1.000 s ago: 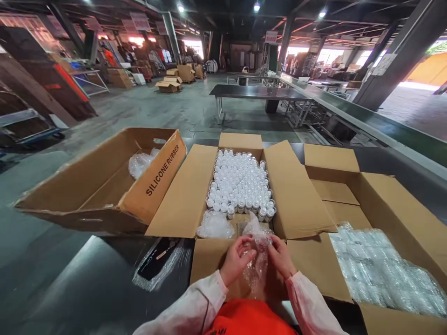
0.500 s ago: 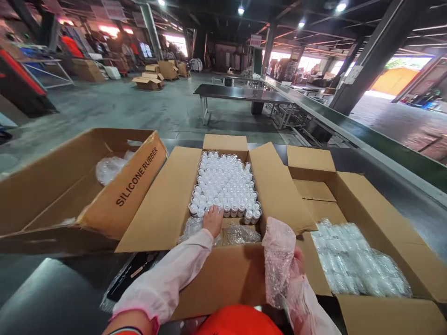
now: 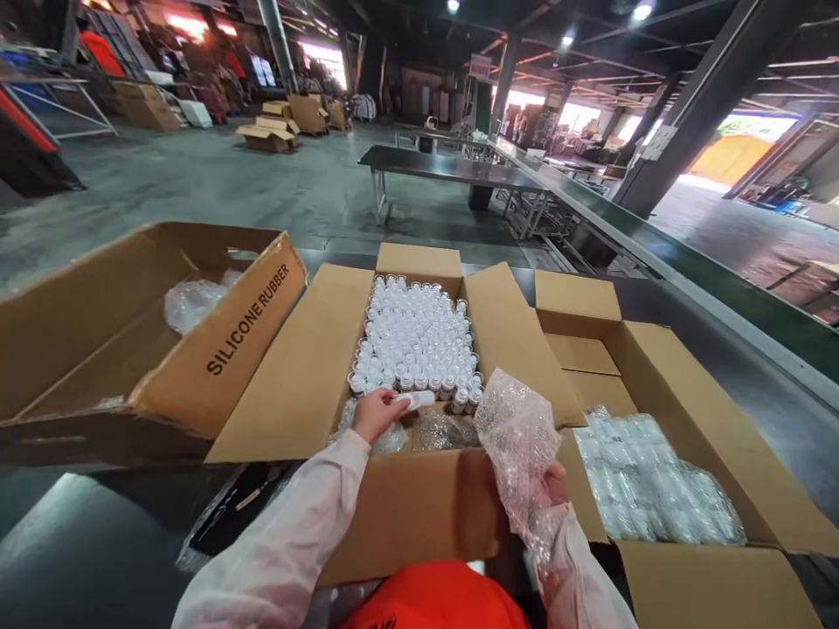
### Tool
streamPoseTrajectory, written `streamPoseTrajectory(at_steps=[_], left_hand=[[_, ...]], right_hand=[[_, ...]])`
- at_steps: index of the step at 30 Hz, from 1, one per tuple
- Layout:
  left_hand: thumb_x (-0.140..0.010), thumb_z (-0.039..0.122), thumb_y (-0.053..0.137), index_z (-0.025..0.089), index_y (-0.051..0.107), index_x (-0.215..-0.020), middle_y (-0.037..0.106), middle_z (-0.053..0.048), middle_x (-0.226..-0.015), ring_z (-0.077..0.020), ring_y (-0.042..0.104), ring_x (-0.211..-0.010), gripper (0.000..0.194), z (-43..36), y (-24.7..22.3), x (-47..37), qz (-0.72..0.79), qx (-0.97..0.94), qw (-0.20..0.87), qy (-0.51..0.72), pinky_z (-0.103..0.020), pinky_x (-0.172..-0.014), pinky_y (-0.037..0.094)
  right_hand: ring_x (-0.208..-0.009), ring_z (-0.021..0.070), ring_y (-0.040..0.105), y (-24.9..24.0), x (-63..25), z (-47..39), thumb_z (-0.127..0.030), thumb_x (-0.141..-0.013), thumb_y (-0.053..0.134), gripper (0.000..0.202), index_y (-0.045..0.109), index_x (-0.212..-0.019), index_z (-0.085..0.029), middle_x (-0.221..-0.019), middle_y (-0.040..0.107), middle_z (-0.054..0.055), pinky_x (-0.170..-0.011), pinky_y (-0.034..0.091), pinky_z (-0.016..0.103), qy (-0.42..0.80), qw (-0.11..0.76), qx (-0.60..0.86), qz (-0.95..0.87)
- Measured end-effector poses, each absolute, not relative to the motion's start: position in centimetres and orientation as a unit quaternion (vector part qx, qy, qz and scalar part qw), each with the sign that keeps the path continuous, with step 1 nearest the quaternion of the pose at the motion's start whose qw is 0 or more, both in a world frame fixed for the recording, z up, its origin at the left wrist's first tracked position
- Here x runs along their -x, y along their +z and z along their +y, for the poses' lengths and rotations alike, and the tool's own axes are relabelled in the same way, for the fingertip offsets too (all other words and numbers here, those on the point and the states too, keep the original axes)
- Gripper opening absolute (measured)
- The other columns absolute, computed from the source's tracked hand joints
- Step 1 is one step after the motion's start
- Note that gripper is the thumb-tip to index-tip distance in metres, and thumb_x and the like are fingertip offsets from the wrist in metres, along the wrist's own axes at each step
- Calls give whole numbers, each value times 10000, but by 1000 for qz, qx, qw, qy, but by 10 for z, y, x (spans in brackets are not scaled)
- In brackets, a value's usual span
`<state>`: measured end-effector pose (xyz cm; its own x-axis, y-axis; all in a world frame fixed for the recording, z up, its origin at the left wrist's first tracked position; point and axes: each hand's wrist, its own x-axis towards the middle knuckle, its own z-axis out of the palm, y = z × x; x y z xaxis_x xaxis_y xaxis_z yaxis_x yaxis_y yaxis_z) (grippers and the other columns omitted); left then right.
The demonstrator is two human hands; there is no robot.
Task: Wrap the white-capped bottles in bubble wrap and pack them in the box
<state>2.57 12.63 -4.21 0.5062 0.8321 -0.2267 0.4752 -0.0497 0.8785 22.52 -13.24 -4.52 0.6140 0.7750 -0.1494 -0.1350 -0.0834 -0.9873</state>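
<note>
White bottle (image 3: pixel 419 400) in left hand (image 3: pixel 375 414); bubble wrap (image 3: pixel 515 428) in right hand (image 3: pixel 556 484).

Bottle (image 3: pixel 419 399) lifted, now in left hand (image 3: pixel 373 416)

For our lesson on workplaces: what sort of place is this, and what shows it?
Probably a factory or warehouse packing area: an open brown cardboard box holds many small white cylindrical containers, and a long green conveyor-like belt runs along the right.
</note>
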Motion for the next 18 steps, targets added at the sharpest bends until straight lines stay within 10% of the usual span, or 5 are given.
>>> streamPoseTrajectory(at_steps=[7,14,18], left_hand=[[-528,350,830,175,631,-962,659,-63,-842,-203,649,-742,509,54,12,8,230,-410,866,167,-309,-702,511],[-606,290,802,152,668,-895,650,-38,-728,-122,573,-619,347,3,31,5,196,-456,864,77,-207,-558,443],[-673,329,739,135,614,-768,555,15,-558,-11,312,-365,250,20,14,-11,252,-405,879,27,-138,-341,168]], right_hand=[[-924,264,645,-20,-216,-99,-285,-540,744,575,560,-1080,-211,-1019,679,89,-822,509,431,385,596,661,-244],[-944,247,594,-5,-190,-73,-114,-645,481,440,601,-1066,-149,-974,636,96,-878,478,408,142,382,779,-476],[-795,199,568,1,-166,-73,-19,-646,435,498,647,-1062,-195,-871,573,73,-742,506,330,42,297,761,-576]])
